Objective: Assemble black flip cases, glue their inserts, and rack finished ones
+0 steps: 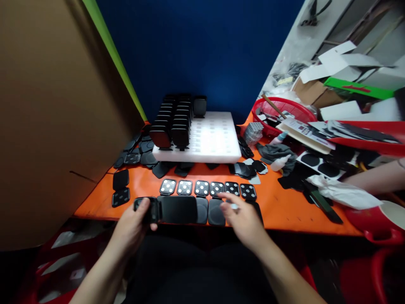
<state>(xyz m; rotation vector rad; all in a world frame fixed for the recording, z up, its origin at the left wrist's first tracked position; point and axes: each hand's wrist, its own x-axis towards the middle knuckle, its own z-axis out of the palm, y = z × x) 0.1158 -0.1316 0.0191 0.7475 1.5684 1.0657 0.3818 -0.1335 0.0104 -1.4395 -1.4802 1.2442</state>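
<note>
My left hand [139,217] grips a black folding charger-like case [154,210], its thumb on top. A wide black flat panel [178,209] extends to the right of that grip. My right hand [245,217] hovers over the front row, fingers bent together, slightly blurred. A small pale shiny piece [234,206] shows at its fingers; what it is cannot be made out. Beneath lie several opened black cases, with round-marked lower pads [217,212] and upper squares [201,188] bearing silver dots. The right hand partly covers the pads at the right end.
A white foam tray [215,156] holds upright rows of black folded pads [181,131]. Two black squares [120,196] lie left on the orange table [272,211]. Right are a red basket [284,103], small bottles [280,163], a grey cloth [275,152] and another person's arm [373,179].
</note>
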